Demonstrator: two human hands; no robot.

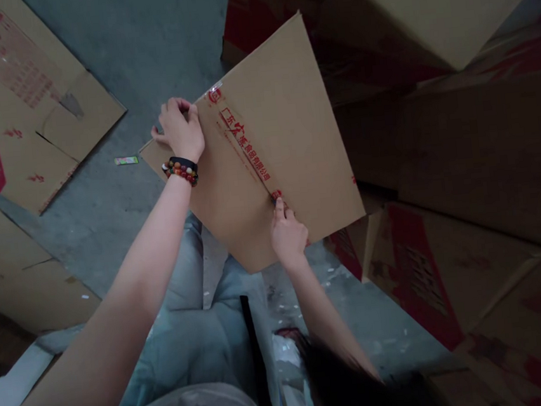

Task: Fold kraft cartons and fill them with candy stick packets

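Note:
A brown cardboard box (301, 123) is tilted in front of me, with its closed flaps facing up. Red-printed tape (249, 144) runs along the middle seam. My left hand (182, 130), with a beaded bracelet at the wrist, grips the upper left edge of the box. Near the lower end of the tape, my right hand (289, 232) is closed, its index finger pointing along the seam. A small dark spot shows at that fingertip; whatever the fingers hold there, if anything, is hidden.
Flattened cartons (51, 115) with red print lie on the grey floor at left. Stacked cartons (437, 148) crowd the right side. A small green wrapper (126, 160) lies on the floor left of the box. White scraps are scattered near my legs (191, 325).

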